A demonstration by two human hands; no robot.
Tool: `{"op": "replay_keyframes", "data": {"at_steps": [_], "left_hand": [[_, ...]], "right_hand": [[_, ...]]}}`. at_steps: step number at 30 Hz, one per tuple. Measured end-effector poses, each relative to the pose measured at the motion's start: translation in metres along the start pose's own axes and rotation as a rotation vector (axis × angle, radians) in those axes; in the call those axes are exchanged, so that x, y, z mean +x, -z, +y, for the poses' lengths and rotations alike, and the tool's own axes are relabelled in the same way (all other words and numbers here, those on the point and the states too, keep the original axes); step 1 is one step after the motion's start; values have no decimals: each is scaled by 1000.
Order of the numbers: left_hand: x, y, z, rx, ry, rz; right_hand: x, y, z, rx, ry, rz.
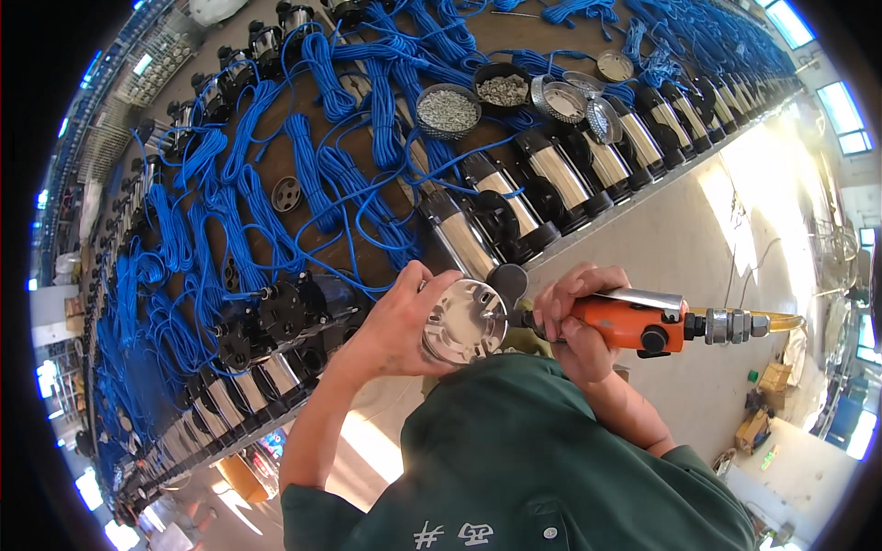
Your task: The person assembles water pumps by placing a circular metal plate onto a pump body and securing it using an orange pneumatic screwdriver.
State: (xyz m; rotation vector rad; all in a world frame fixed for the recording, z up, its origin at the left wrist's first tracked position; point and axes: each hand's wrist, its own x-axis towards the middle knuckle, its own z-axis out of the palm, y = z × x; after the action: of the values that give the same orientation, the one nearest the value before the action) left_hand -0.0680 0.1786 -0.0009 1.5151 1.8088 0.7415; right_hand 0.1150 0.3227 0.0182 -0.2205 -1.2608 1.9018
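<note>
Spreading out at the left, looped bundles of blue cable (pixel 308 170) lie among steel cylinders with black ends (pixel 459 236). Next comes the left hand (pixel 395 321), clasped around the side of a shiny metal cup (pixel 467 321) with its round, slotted end facing the camera. The cup is held up in front of the green shirt (pixel 524 441), whose lower front bears pale characters. To its right, apart from the left hand, the right hand (pixel 581 317) is wrapped around an orange power tool (pixel 634 323), nose toward the cup; the tip is mostly hidden, so whether it touches cannot be told. No maker's mark or label can be made out on either piece. The step in hand looks like working on the cup with the tool, or lining the two up; from this pose, a move would call for a firm left grip and a steady tool. Farther right, metal fittings (pixel 730 327) join the tool to a yellowish hose (pixel 785 322).
</note>
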Motion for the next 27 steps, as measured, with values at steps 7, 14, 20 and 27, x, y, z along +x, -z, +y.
{"op": "replay_keyframes", "data": {"at_steps": [7,14,20,27], "left_hand": [[-8,-14,10,-14,54,152],[-12,-21,14,-23,116,206],[-17,-24,14,-36,143,222],[-20,-30,4,-115,131,241]], "right_hand": [[13,4,3,71,-6,-73],[31,5,15,54,51,-95],[39,2,17,15,-22,-182],[47,-6,12,-256,-36,-364]]}}
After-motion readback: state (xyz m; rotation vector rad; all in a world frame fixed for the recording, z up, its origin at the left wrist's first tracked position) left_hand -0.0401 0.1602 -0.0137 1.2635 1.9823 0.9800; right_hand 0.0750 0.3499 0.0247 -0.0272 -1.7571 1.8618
